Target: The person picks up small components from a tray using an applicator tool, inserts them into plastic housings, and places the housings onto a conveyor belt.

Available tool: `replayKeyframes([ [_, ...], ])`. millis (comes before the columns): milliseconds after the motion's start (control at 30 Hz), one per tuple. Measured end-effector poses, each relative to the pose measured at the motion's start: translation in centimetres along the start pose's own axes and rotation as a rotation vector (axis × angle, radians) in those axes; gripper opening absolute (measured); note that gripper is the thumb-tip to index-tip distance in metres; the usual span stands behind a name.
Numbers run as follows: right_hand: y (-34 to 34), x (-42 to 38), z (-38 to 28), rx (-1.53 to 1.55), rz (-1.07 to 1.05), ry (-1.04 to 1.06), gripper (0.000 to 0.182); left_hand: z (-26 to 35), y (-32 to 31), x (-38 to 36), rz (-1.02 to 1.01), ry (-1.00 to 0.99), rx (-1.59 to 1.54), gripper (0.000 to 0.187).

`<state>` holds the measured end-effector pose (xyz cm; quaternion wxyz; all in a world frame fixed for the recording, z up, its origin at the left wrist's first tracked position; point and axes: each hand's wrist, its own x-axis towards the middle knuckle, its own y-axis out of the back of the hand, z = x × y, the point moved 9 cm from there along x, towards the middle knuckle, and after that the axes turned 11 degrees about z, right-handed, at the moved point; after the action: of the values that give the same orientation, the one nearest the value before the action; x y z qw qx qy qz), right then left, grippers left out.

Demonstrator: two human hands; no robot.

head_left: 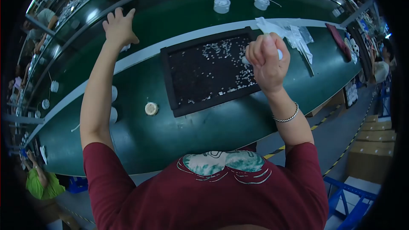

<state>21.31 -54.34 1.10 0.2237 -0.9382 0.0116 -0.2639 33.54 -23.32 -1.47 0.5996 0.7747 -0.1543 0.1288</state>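
Observation:
My left hand [119,27] reaches over the far green belt with its fingers spread. A small part of a white thing [125,47] shows just below its thumb. My right hand [269,59] is closed around a white, rod-like object [280,54], whose ends show on both sides of the fist; the rest is hidden. It is held over the right side of a black tray [169,85] scattered with many tiny white pieces [217,51]. A round, cream-coloured piece [151,108] lies left of the tray. White round parts [113,115] are partly hidden by my left forearm.
Two white round units with wires, one upright [221,5] and one tipped [261,3], are on the far belt. White cloth and plastic [294,38] lie right of the tray, with a dark red cloth [338,42] beyond. Other people work at the left and right edges.

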Motion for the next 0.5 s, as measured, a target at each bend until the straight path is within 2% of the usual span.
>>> replayKeyframes([
  [33, 1.1, 0.3, -0.1, 0.028, 0.035, 0.011, 0.030, 2.5, 2.0, 0.8, 0.170, -0.095, -0.046, 0.081],
  [67, 2.0, 0.5, -0.1, 0.057, 0.064, 0.013, 0.030, 6.1, 3.3, 1.4, 0.299, -0.226, -0.211, 0.070],
  [133, 3.2, 0.9, 0.3, 0.112, 0.120, -0.008, 0.031, 13.4, 3.5, 2.7, 0.333, -0.509, -0.480, 0.057],
  [200, 4.3, 1.0, 1.0, 0.183, 0.156, -0.052, 0.032, 19.5, 2.9, 3.6, 0.368, -0.655, -0.416, 0.053],
  [267, 4.6, 0.8, 0.9, 0.165, 0.147, -0.043, 0.032, 22.7, 1.1, 5.0, 0.458, -0.659, -0.348, 0.054],
  [300, 4.7, 0.7, 0.8, 0.152, 0.140, -0.030, 0.032, 23.6, 0.0, 5.4, 0.591, -0.693, -0.156, 0.053],
  [400, 4.7, 0.6, 1.0, 0.187, 0.132, -0.048, 0.032, 21.8, -3.5, 7.7, 0.384, -0.602, -0.203, 0.052],
  [500, 4.6, 0.4, 1.4, 0.090, 0.177, -0.075, 0.038, 17.0, -3.8, 7.7, 0.290, -0.507, -0.310, 0.051],
])
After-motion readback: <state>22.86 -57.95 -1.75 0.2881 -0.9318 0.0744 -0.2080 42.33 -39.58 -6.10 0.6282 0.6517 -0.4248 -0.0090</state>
